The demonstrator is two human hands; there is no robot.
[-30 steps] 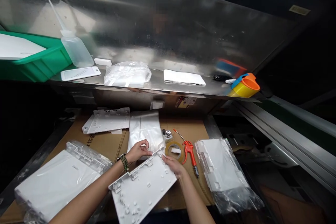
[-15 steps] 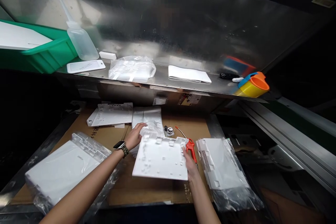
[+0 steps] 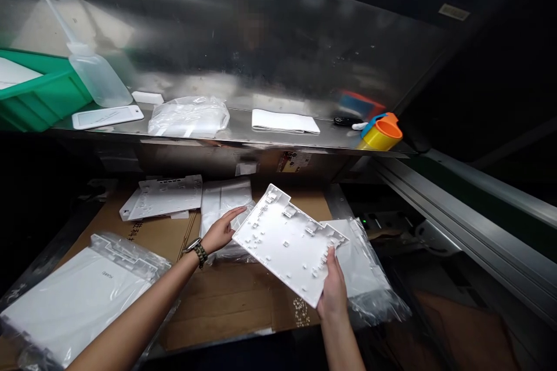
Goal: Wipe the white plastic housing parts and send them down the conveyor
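My right hand grips a white plastic panel by its right edge, thumb on top. The panel is tilted, and its ribbed side with small clips faces me. My left hand, a watch on its wrist, reaches to clear plastic bags stacked behind the panel. Its fingers are stretched out over the film at the panel's left corner; whether they pinch any film I cannot make out. A bagged white panel lies at the left, and another bagged panel is partly hidden behind my right hand's panel.
Loose white panels lie at the back of the cardboard. On the metal shelf stand a green bin, a squeeze bottle, a phone-like white device, a wrapped bundle, a folded white cloth and tape rolls.
The panel in my right hand has turned clockwise, lifted and moved right, covering the red-handled tool. My left hand stays at the bags. The camera view has shifted to the right.
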